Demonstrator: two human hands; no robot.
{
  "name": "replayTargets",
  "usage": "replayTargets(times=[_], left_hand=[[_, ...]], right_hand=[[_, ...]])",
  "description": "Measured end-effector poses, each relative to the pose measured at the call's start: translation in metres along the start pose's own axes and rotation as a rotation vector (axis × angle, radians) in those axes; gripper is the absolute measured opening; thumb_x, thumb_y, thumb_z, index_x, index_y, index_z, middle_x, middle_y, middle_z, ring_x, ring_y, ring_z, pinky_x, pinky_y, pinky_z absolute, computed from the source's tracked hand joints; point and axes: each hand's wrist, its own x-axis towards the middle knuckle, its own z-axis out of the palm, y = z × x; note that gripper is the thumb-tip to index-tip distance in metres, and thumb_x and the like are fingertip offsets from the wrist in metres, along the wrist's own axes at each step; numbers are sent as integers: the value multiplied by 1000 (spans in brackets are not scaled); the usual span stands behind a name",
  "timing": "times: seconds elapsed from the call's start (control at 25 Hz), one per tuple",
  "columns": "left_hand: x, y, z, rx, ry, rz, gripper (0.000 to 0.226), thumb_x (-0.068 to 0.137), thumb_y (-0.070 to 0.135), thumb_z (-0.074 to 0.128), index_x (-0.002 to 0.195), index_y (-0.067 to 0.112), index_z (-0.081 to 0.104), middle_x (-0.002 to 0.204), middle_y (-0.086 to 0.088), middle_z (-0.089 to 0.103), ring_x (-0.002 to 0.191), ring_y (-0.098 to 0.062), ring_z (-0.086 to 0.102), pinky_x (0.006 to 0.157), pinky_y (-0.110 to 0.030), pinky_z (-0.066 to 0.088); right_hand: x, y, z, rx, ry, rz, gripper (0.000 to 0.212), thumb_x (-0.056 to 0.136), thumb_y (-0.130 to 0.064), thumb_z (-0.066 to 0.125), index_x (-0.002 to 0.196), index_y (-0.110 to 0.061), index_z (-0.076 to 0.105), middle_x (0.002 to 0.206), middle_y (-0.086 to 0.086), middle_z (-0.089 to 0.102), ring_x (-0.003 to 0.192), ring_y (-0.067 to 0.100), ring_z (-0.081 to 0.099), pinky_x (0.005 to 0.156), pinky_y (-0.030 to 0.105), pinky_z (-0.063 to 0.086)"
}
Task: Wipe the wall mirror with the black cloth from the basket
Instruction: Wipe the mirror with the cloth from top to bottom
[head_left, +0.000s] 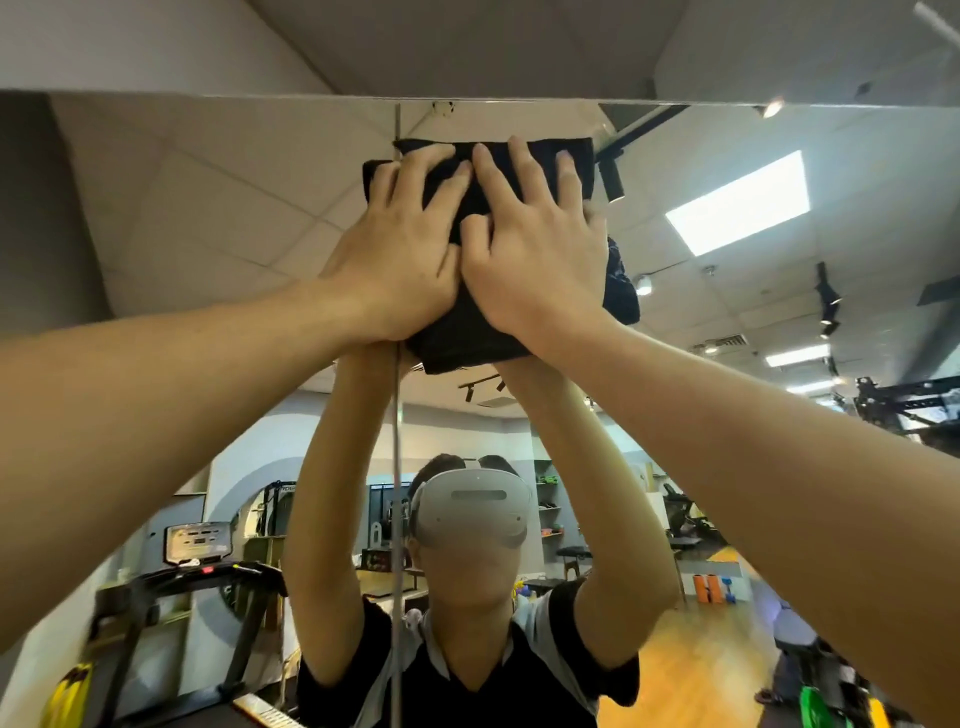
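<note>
Near the top edge of the wall mirror (218, 218), just below the line where the glass meets the ceiling, the black cloth (467, 332) is pinned flat against the surface under both palms. The left hand (400, 254) and the right hand (535, 260) lie side by side on it, touching at the thumbs, with fingers (511, 171) spread and straight, pressing rather than curling round the fabric; neither hand pinches it. That is the first risk: with nothing actually gripped, only pressure holds the cloth up, and any easing of the push at full stretch could let it slide down the glass or drop. A loose fold (621, 280) hangs off the right side beyond the right hand, and it could drag, flap or pull the rest out from under the palm on a sideways stroke. The cloth also sits across the vertical seam (398, 467) between mirror panels, where an edge might snag. Both arms appear fully raised, so reach looks near its limit; the strip right at the top edge may get missed, or bare fingertips overhanging the cloth could smear the glass. Leaning hard on a wall panel from this stance also seems unwise. The basket is not in view.
</note>
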Motion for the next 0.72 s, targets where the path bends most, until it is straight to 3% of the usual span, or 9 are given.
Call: replayTargets(times=[0.28, 0.52, 0.72], left_hand=[[-23, -33, -9, -33, -7, 9, 73, 91, 40, 32, 159, 17, 28, 165, -4, 17, 148, -30, 19, 117, -48, 38], [-47, -28, -5, -41, -28, 45, 72, 91, 42, 29, 158, 17, 29, 165, -6, 17, 147, -33, 21, 110, -51, 45], [-91, -7, 1, -36, -33, 47, 71, 92, 38, 32, 159, 14, 27, 165, -9, 17, 147, -38, 23, 116, -54, 38]], right_hand=[[-9, -33, 13, -27, 14, 25, 62, 100, -46, 32, 161, -38, 27, 172, -4, 20, 159, 29, 10, 125, 53, 17], [-38, -36, 7, -3, -8, 50, 65, 97, -44, 37, 161, -36, 28, 171, -4, 21, 159, 28, 10, 126, 52, 17], [-89, -35, -5, -17, -58, 62, 70, 94, -41, 39, 163, -34, 25, 173, -2, 17, 160, 28, 7, 128, 52, 14]])
